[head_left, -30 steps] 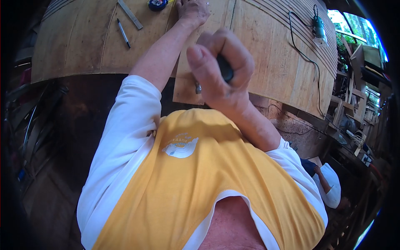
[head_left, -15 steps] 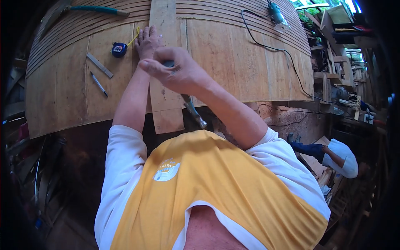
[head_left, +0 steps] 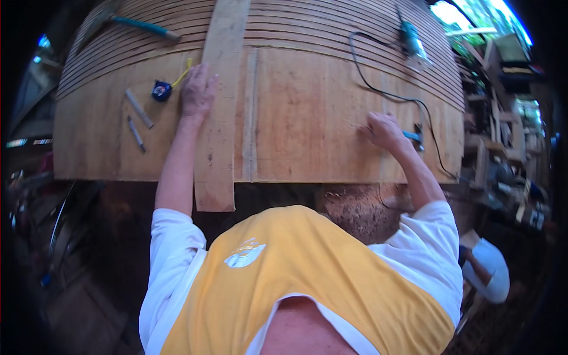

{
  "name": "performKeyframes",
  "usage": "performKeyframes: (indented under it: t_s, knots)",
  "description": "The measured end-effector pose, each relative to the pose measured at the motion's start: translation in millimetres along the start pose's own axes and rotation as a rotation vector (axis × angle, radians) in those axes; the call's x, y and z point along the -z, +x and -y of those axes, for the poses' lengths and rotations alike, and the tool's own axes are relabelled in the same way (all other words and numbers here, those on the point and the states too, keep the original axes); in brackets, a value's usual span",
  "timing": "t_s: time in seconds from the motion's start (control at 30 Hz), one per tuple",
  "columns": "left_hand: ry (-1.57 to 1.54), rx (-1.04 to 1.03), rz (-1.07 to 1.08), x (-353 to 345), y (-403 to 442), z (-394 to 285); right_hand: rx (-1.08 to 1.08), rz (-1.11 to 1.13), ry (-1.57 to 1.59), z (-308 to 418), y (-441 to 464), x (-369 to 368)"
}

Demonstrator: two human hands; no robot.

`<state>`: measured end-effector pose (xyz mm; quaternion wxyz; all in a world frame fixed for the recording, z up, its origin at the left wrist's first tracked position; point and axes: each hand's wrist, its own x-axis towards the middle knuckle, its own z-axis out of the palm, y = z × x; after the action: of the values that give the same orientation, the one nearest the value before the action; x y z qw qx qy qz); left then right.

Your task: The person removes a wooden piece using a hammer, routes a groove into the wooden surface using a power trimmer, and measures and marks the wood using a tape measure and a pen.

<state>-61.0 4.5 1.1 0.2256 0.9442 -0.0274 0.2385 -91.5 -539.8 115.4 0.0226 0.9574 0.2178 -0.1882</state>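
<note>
My left hand [head_left: 199, 92] lies with its fingers stretched along the left edge of a long wooden board [head_left: 220, 112], which runs across the panelled wooden surface [head_left: 319, 112] and overhangs its near edge. To the right, my right hand [head_left: 386, 130] is closed around the handle of a hammer [head_left: 416, 136], low over the panel; its head shows beyond the hand. Left of my left hand sit a blue tape measure [head_left: 161, 90] with yellow tape drawn out, a flat metal ruler [head_left: 139, 108] and a pen [head_left: 135, 134].
A teal-handled tool [head_left: 145, 26] rests on the slats at the far left. At the far right stands a green power tool [head_left: 412, 41], its black cord [head_left: 387, 93] looping past my right hand. A person in a white shirt [head_left: 490, 269] bends at the lower right.
My right hand has carried the hammer from over the long board to the right side of the panel. My left hand has shifted toward the board's left edge. The view has also moved.
</note>
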Motion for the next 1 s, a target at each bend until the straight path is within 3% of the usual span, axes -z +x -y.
performKeyframes:
  t_s: [0.13,0.23,0.33,0.47,0.6,0.73,0.97,1.0]
  knots:
    - [-0.034,0.139,-0.136,11,-12,-12,0.089,-0.157,-0.035,-86,-28,-4]
    - [0.086,0.225,-0.242,30,-21,-11,0.056,-0.106,-0.060,-146,-44,-1]
    - [0.264,0.245,-0.404,47,-30,2,-0.058,-0.149,-0.141,-161,-52,23]
    - [0.244,0.408,-0.348,80,-32,23,-0.118,-0.409,-0.012,-165,-32,6]
    - [0.512,0.627,-0.268,96,-37,90,-0.043,-0.431,0.119,-81,-30,-12]
    - [0.437,0.818,0.010,117,-23,91,0.065,-0.390,0.194,19,-25,-24]
    - [0.301,0.882,-0.072,110,-14,125,0.268,-0.368,0.335,135,15,9]
    - [0.196,0.933,0.096,121,-12,123,0.316,-0.398,0.371,146,21,18]
